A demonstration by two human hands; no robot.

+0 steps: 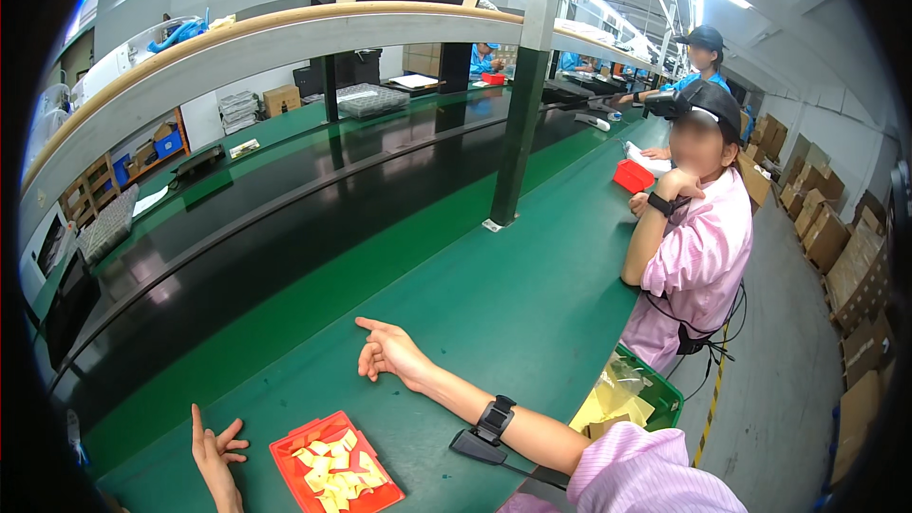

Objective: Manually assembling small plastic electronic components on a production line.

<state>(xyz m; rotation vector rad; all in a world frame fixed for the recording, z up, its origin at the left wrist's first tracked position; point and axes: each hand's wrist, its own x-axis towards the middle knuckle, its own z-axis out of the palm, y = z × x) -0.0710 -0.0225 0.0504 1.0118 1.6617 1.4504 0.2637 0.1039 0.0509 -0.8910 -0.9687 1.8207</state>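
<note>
Your left hand rests on the green counter with its grip open, fingers spread and holding nothing, just beside the red tray of yellow slips. Your right hand lies further up the counter, its grip also open and empty, index finger stretched out, well apart from the tray. A black wristband sits on that forearm.

We're on a factory assembly line: a long green tabletop flanks a black conveyor belt, a shelf runs overhead, workers in pink and blue smocks sit along it, and cardboard boxes are stacked by the wall under strip lights
</note>
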